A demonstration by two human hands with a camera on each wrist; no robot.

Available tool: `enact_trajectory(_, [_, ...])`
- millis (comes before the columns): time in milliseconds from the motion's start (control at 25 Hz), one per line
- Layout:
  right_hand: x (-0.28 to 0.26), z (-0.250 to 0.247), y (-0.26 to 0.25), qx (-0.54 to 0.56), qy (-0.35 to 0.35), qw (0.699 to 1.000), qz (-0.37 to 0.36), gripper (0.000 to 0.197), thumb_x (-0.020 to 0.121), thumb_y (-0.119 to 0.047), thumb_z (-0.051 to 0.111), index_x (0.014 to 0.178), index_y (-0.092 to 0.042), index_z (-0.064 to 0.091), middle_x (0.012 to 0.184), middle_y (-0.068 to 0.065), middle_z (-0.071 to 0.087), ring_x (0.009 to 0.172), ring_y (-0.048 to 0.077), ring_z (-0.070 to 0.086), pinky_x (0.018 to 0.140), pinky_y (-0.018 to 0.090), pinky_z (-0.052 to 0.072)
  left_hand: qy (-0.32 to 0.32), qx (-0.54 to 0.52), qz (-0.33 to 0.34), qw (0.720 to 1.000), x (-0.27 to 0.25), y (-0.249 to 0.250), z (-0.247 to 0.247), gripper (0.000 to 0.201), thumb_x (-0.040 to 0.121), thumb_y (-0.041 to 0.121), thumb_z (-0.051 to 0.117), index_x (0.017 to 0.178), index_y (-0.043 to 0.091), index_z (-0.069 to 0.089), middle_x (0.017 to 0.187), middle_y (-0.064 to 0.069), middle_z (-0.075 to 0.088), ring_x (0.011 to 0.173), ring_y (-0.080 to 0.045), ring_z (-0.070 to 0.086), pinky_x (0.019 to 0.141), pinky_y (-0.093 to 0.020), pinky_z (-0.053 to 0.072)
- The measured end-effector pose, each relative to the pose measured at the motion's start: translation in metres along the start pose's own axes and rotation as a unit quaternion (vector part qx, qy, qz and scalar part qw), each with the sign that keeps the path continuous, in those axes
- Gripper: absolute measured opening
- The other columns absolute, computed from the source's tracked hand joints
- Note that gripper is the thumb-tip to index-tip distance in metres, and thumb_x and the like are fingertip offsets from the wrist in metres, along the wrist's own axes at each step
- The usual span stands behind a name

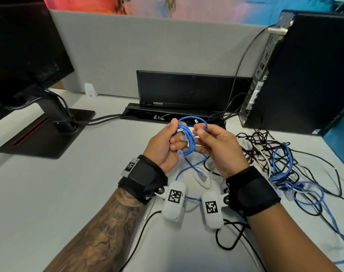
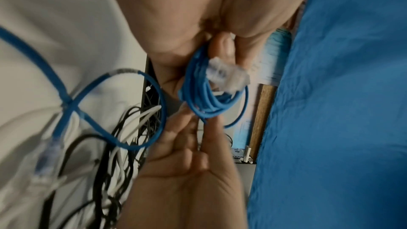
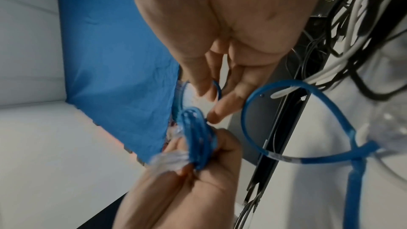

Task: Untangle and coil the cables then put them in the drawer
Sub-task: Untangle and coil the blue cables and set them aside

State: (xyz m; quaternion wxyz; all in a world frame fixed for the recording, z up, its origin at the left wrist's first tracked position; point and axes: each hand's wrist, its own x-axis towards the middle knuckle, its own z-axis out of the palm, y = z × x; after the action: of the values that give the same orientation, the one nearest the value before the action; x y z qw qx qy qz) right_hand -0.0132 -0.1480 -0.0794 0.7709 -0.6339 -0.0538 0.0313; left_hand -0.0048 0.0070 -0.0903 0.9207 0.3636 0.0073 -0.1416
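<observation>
Together left hand [image 1: 163, 146] and right hand [image 1: 218, 148] grip blue coil [image 1: 188, 142].

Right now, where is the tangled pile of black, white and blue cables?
In the head view, the tangled pile of black, white and blue cables lies on the white desk, right of the right hand, below the black computer tower.

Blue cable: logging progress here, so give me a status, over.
Left hand grips blue coil. Right hand pinches the next loop. Tail end loose on desk. Tangled pile waits at right.
</observation>
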Motion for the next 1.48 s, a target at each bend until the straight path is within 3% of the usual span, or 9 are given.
enact_trajectory(200, [-0.009,0.005,0.005,-0.134,-0.045,0.989,-0.031,0.086,0.076,-0.036,0.085,0.147,-0.032,0.035,0.121,0.002,0.071,0.114,0.016,0.068,0.099,0.035,0.054,0.025,0.116,0.077,0.990,0.002,-0.006,-0.002,0.015,0.098,0.024,0.051,0.090,0.012,0.056,0.072,-0.011,0.046,0.069,-0.026,0.043,0.061,-0.031,0.045])
enact_trajectory(440, [-0.015,0.005,-0.002,-0.150,0.019,0.986,-0.073,0.026,0.099,-0.033,0.062,0.117,-0.015,0.062,0.093,0.001,0.074,0.088,0.016,0.073,0.078,0.032,0.060,-0.008,0.207,0.125,0.970,-0.007,-0.018,0.009,0.016,0.100,0.027,0.049,0.094,0.013,0.054,0.060,0.005,0.038,0.054,-0.009,0.031,0.056,-0.022,0.034])
enact_trajectory(600, [-0.015,-0.003,-0.002,-0.129,-0.001,0.988,-0.079,0.026,0.106,-0.029,0.050,0.115,-0.016,0.071,0.106,0.010,0.074,0.098,0.028,0.073,0.079,0.040,0.061,-0.034,0.244,0.122,0.961,-0.010,-0.018,0.009,0.023,0.088,0.027,0.060,0.106,0.013,0.055,0.069,0.001,0.055,0.060,-0.012,0.049,0.062,-0.024,0.046])
enact_trajectory(760, [-0.017,-0.005,-0.008,-0.046,-0.015,0.998,-0.051,0.025,0.102,-0.021,0.056,0.123,-0.026,0.070,0.103,-0.003,0.073,0.103,0.016,0.068,0.091,0.037,0.056,-0.041,0.289,0.128,0.948,-0.010,-0.021,0.001,0.039,0.077,0.024,0.075,0.112,0.017,0.058,0.102,-0.011,0.067,0.094,-0.025,0.068,0.083,-0.040,0.056])
enact_trajectory(960, [-0.015,-0.018,-0.014,-0.078,-0.015,0.993,-0.093,0.025,0.099,-0.013,0.061,0.120,-0.021,0.071,0.099,0.002,0.069,0.094,0.018,0.061,0.089,0.039,0.051,-0.073,0.292,0.102,0.948,-0.013,-0.017,0.004,0.034,0.078,0.011,0.071,0.108,0.013,0.056,0.075,0.000,0.060,0.070,-0.013,0.063,0.065,-0.025,0.052])
enact_trajectory(1040, [-0.016,-0.021,-0.019,-0.084,-0.004,0.990,-0.111,0.024,0.094,-0.004,0.066,0.114,-0.015,0.072,0.097,0.002,0.069,0.091,0.014,0.064,0.086,0.030,0.053,-0.084,0.303,0.099,0.944,-0.014,-0.019,0.005,0.034,0.078,0.011,0.071,0.109,0.011,0.056,0.075,-0.008,0.055,0.067,-0.013,0.060,0.063,-0.022,0.051])
enact_trajectory(1200, [-0.020,-0.017,-0.021,-0.181,0.019,0.965,-0.190,0.009,0.089,-0.011,0.075,0.097,-0.016,0.074,0.091,0.014,0.065,0.082,0.027,0.062,0.080,0.038,0.056,-0.049,0.280,0.126,0.951,-0.012,-0.019,0.004,0.022,0.086,0.010,0.068,0.105,0.011,0.058,0.073,0.002,0.060,0.060,-0.010,0.055,0.058,-0.022,0.044])
enact_trajectory(1360, [-0.016,-0.017,-0.016,-0.113,-0.021,0.990,-0.076,0.018,0.096,-0.023,0.067,0.112,-0.018,0.073,0.087,0.008,0.063,0.077,0.015,0.061,0.080,0.034,0.054,-0.075,0.245,0.092,0.962,-0.014,-0.016,0.004,0.018,0.087,0.014,0.065,0.103,0.010,0.058,0.067,0.002,0.056,0.050,-0.009,0.033,0.051,-0.022,0.032])
enact_trajectory(1480, [-0.014,-0.026,-0.014,-0.116,-0.062,0.990,-0.048,0.014,0.096,-0.032,0.060,0.099,-0.022,0.069,0.092,-0.002,0.069,0.083,0.012,0.060,0.074,0.029,0.048,-0.109,0.225,0.026,0.968,-0.018,-0.019,0.006,0.024,0.086,0.014,0.063,0.108,0.007,0.055,0.068,0.003,0.054,0.048,-0.006,0.032,0.048,-0.017,0.031])
